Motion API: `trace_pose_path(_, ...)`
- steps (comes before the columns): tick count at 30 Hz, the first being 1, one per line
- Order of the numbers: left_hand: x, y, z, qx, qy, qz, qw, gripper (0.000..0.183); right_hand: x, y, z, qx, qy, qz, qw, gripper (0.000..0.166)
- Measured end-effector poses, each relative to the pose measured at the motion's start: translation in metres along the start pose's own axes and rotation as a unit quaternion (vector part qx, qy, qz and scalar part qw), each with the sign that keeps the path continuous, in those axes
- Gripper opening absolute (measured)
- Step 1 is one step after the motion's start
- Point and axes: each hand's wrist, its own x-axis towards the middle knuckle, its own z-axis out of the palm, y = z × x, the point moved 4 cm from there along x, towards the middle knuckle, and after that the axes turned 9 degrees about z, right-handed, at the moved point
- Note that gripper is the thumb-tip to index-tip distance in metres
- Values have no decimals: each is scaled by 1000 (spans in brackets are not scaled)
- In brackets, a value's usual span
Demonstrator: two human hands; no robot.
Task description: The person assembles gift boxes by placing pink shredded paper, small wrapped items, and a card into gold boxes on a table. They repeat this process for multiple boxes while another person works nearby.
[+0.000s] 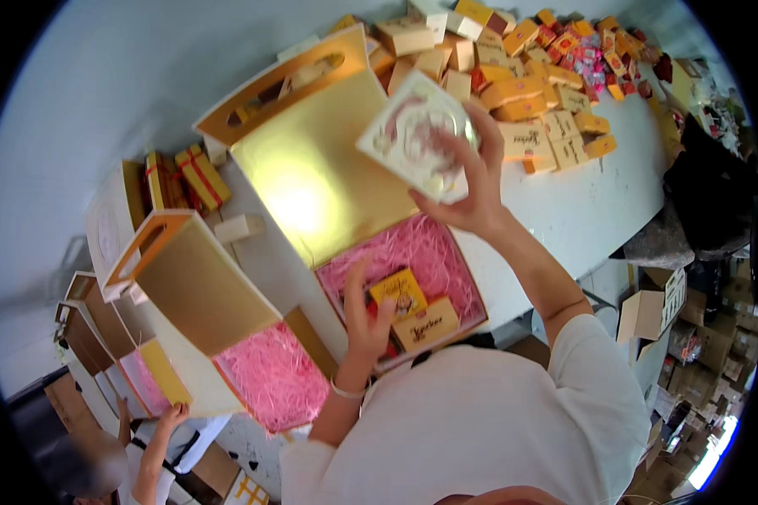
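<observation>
My right hand [480,170] grips a white box with a printed ornamental design [410,132], raised over the gold inner lid [316,164] of an open gift box. Below it, the gift box's tray holds pink shredded paper [410,246]. A yellow printed box [399,294] and a cream box with dark writing [426,324] lie side by side in the tray's near part. My left hand [367,315], fingers spread, hovers over the tray's left side beside the yellow box and partly hides what lies there; it appears to hold nothing.
Many cream, orange and red small boxes [524,95] are heaped along the table's far side. To the left stands another open gift box with pink shred [275,372], near ribboned yellow boxes [202,177] and a small white box [239,228]. A co-worker's hand [175,413] touches a box at lower left.
</observation>
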Motion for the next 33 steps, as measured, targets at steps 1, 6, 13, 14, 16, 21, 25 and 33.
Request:
trace_pose_path(1,13,11,3,-107,-15,-23,994,70,-23,-17,-2,19,2,-19,1000,70)
trace_pose_path(6,45,23,6,-334,16,-60,940,78,-102,-61,16,612,-67,507,603,66)
trace_pose_path(13,41,-32,-14,-165,102,-114,974,52,-151,-22,45,410,-180,530,720,47)
trace_pose_path(14,38,-36,-6,-222,76,-140,962,47,-155,-17,49,382,-206,507,745,47)
trace_pose_path(16,27,-60,-4,-182,70,-170,966,42,-163,-7,57,393,-227,501,737,52)
trace_pose_path(21,-1,-95,-13,161,-11,-187,969,37,-225,8,76,339,-241,497,762,53)
trace_pose_path(25,-4,-110,-16,234,-47,-227,944,48,-239,8,84,278,-246,527,765,51)
trace_pose_path(33,-2,-113,-11,337,-86,-257,902,46,-235,8,90,134,-316,531,775,50)
